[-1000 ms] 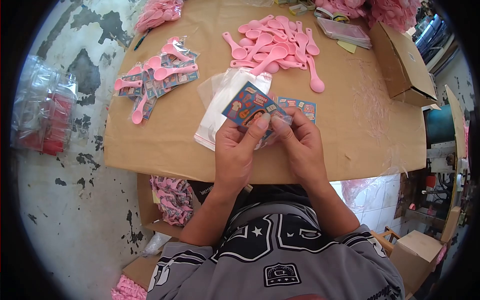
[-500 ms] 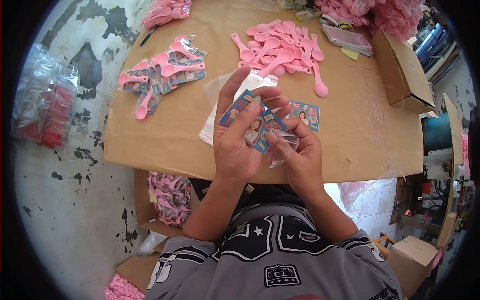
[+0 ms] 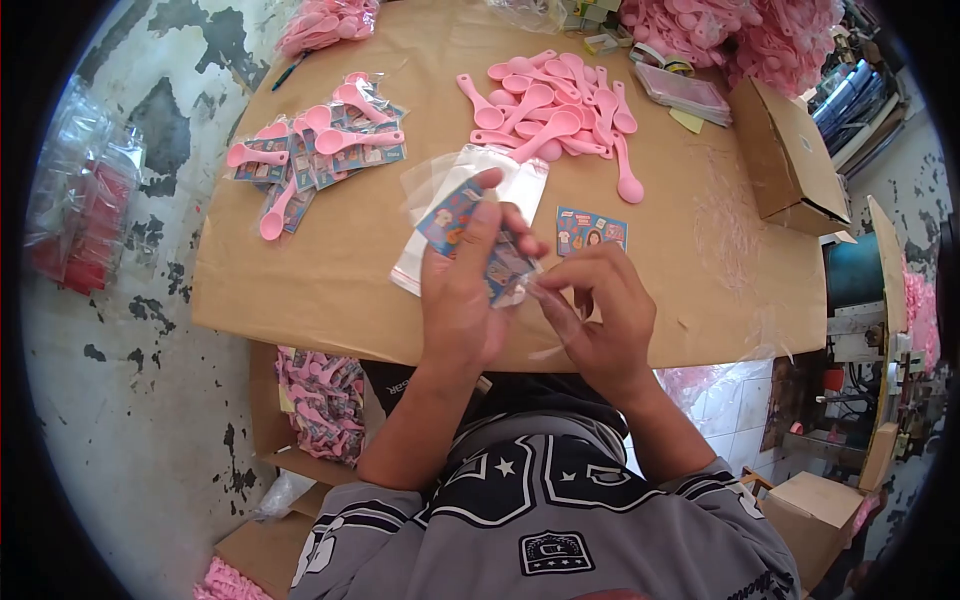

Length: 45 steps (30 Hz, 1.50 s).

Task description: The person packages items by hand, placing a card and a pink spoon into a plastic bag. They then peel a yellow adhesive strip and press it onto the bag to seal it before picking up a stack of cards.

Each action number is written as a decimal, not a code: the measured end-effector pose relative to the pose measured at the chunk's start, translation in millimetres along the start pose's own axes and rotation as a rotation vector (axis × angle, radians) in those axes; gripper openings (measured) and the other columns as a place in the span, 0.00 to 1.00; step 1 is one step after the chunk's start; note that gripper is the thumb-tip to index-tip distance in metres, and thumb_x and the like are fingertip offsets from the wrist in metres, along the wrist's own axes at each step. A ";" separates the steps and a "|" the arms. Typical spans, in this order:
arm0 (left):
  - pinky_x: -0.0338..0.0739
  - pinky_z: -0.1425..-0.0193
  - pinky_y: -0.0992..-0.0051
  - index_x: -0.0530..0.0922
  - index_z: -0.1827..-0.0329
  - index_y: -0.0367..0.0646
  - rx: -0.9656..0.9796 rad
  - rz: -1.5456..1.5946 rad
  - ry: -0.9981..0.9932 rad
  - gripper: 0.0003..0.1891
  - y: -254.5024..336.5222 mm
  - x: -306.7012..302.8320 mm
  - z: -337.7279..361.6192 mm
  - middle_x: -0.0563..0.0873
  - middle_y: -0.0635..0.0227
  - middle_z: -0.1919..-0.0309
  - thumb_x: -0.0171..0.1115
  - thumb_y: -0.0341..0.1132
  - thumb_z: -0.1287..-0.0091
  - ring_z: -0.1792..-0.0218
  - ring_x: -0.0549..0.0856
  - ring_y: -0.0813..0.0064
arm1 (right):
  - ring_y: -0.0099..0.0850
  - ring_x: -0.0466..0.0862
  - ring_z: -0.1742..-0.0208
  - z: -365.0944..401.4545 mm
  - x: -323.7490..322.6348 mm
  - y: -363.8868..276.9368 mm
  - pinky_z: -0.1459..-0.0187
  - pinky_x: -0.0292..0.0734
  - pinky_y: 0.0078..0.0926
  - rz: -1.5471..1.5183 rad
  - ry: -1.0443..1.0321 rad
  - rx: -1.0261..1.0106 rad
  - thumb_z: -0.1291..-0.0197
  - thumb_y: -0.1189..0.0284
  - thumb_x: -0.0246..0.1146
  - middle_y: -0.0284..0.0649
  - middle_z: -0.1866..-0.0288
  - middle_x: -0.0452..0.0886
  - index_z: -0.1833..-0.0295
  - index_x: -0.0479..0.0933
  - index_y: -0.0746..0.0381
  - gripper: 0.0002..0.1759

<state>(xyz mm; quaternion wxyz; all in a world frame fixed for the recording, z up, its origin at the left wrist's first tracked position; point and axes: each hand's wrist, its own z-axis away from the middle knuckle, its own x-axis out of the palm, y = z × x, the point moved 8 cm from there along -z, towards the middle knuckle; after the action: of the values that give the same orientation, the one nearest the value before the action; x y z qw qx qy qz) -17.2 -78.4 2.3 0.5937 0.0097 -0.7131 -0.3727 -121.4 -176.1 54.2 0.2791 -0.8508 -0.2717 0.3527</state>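
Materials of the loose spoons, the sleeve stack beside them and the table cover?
Spoons: likely moulded plastic; uniform pink, soft highlights.
Sleeves: probably thin, glossy plastic film; see-through edges, glare.
Cover: looks like matte brown paper, lightly creased; could be thin card.

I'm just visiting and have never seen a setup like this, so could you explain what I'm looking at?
There is no robot here: these are a person's bare hands, seen by a camera worn on the head. The left hand holds a printed card; the right hand pinches clear plastic at its edge. On the brown-covered table lie loose pink spoons, another card, flat plastic bags and, at left, bagged spoons with cards.
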 end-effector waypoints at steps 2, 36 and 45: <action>0.86 0.46 0.67 0.72 0.28 0.41 0.039 -0.018 0.077 0.19 11.0 -12.7 -2.7 0.83 0.70 0.60 0.59 0.39 0.16 0.60 0.84 0.79 | 0.30 0.82 0.65 -0.5 -4.5 -8.8 0.66 0.75 0.26 0.074 -0.081 -0.092 0.44 0.78 0.79 0.38 0.62 0.81 0.55 0.84 0.62 0.13; 0.82 0.40 0.69 0.75 0.31 0.44 0.202 0.025 0.230 0.19 46.5 -55.5 -10.0 0.83 0.69 0.58 0.60 0.45 0.17 0.58 0.83 0.77 | 0.32 0.83 0.65 -86.9 -105.1 155.6 0.62 0.77 0.32 0.471 -0.447 0.197 0.31 0.72 0.70 0.36 0.64 0.84 0.53 0.80 0.63 0.07; 0.80 0.30 0.62 0.72 0.28 0.45 0.331 -0.010 0.149 0.24 45.9 -44.1 -2.6 0.83 0.67 0.52 0.60 0.51 0.18 0.52 0.84 0.74 | 0.17 0.84 0.60 47.8 -20.6 55.0 0.57 0.79 0.16 -0.476 -0.505 0.808 0.26 0.74 0.68 0.33 0.59 0.87 0.43 0.82 0.67 0.11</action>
<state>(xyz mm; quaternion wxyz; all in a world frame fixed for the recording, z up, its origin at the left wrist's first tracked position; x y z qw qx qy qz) 17.7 -26.5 -9.8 0.6335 0.1383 -0.7185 -0.2516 -155.2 -214.5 -1.8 0.5829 -0.4786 -0.3586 0.5501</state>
